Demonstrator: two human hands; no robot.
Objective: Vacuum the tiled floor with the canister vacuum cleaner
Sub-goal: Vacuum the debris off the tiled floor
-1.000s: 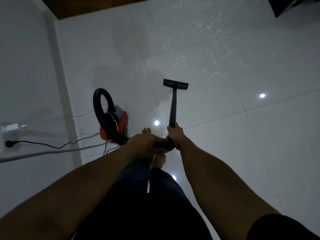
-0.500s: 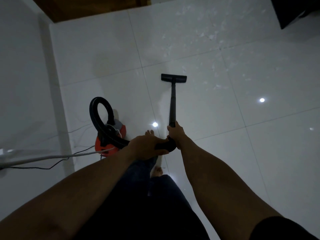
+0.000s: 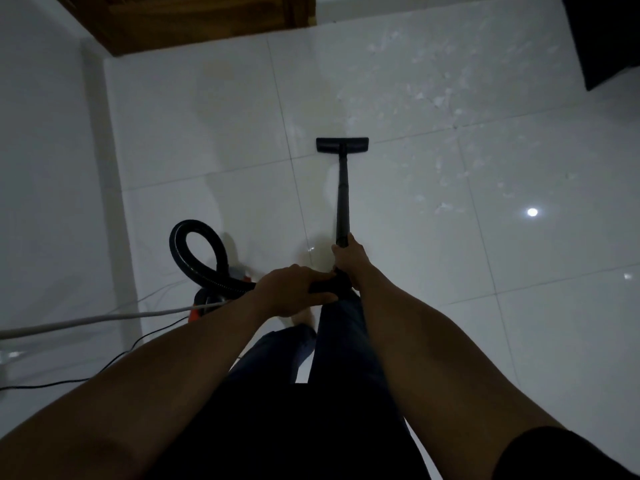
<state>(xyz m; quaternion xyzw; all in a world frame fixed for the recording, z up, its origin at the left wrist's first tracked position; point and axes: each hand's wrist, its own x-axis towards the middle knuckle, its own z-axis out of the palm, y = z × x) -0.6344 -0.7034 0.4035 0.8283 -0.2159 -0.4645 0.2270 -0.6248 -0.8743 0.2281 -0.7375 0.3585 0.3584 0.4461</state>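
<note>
1. Any marking on the red-orange canister was too dim to read.
2. The canister stood on the tiled floor, partly hidden by the left forearm. Its black hose looped up from it towards the hands.
3. The left hand had its fingers wrapped round the bent handle, just right of the canister.
4. The right hand clenched the lower end of the wand, farther right of the canister.
5. The floor nozzle lay flat on the tiles, well beyond the canister and to its right, short of pale flecks.
6. A white cable and a black cord ran left from the canister.
7. Compared with half a second before, the nozzle sat farther from the canister, the forearm covered more of the canister, and more of the wooden door frame showed. Both grips were unchanged.
</note>
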